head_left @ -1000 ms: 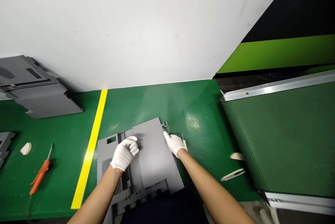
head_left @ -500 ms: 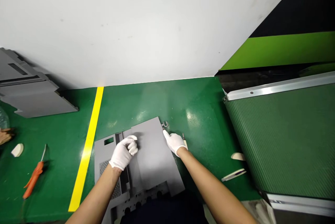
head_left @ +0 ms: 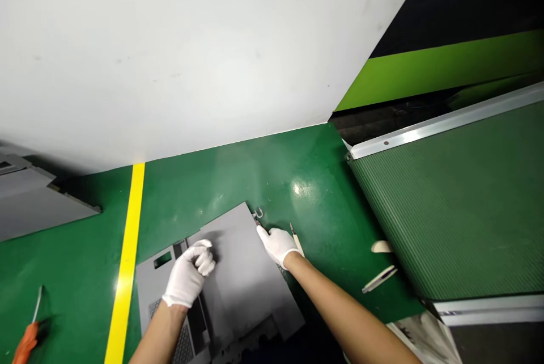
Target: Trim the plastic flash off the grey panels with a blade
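A grey moulded plastic panel lies in front of me, its near end in shadow by my body. My left hand, in a white glove, rests over the panel's left part with fingers curled in; nothing shows in them. At the panel's right edge, close to its far corner, my gloved right hand is closed with the index finger stretched forward. A small dark metal tip sticks out ahead of that finger; its handle is hidden. Beside it is a pale curled piece. A cream-handled knife lies just behind the right hand.
On the green tabletop are a utility knife and a pale rounded piece at right. A ribbed green conveyor belt borders that side. At left lie an orange-handled tool and another grey panel. A white wall stands behind.
My view has turned to the right, so the other person's hand at far left is out of sight. My right hand has slid slightly nearer along the panel's edge; my left stays curled.
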The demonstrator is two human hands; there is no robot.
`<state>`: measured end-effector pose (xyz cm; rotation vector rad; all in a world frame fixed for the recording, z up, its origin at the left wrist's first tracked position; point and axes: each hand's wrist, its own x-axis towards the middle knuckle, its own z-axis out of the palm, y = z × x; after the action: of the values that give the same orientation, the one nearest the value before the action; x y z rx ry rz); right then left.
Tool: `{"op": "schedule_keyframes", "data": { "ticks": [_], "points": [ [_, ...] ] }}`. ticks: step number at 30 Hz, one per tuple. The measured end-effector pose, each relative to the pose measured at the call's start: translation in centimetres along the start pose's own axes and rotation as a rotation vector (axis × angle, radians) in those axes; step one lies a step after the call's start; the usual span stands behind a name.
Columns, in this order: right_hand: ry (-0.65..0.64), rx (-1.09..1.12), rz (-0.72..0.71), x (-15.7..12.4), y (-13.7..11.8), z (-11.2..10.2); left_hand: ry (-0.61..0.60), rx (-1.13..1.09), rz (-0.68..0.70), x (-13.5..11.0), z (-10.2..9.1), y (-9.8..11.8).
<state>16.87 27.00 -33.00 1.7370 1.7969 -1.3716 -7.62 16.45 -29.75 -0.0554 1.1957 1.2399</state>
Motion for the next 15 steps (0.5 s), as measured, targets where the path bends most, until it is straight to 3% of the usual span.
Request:
{"op": "schedule_keyframes", "data": {
  "ticks": [6,10,15],
  "points": [
    [0.03,0.047,0.019,-0.9,0.0,0.2,-0.006,0.012,-0.02,0.4,-0.1,0.6],
    [0.044,0.084,0.008,0.0,-0.9,-0.3,0.019,0.029,-0.011,0.9,-0.1,0.8],
    [0.043,0.091,0.007,1.2,-1.5,-1.0,0.05,0.199,0.036,1.8,1.8,2.1]
  ]
}}
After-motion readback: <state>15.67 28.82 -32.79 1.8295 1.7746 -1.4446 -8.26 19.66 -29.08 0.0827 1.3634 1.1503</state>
